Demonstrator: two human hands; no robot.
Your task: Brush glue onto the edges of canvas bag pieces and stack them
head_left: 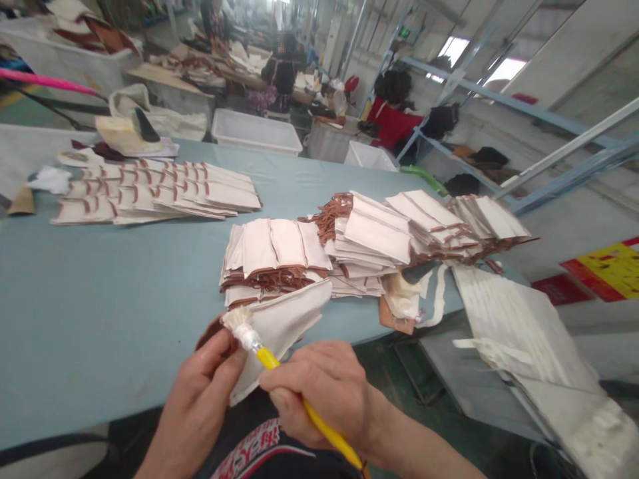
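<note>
My right hand (324,389) is closed around the yellow handle of a brush (268,358), whose pale bristles touch the upper left corner of a cream fabric piece (284,326). That piece has a brown edge, and my left hand (207,379) pinches it at this corner between thumb and fingers. Just beyond my hands stands a stack of cream pieces with brown edges (277,246). A second stack (377,229) sits to its right, with brown strips bunched at its side.
Overlapping rows of cream pieces (164,189) lie on the blue-green table (100,279) at the left. A wrapped container (402,293) stands near the right edge. White bins (257,132) are behind the table. A person (282,73) is in the background. Metal shelving (464,133) rises at right.
</note>
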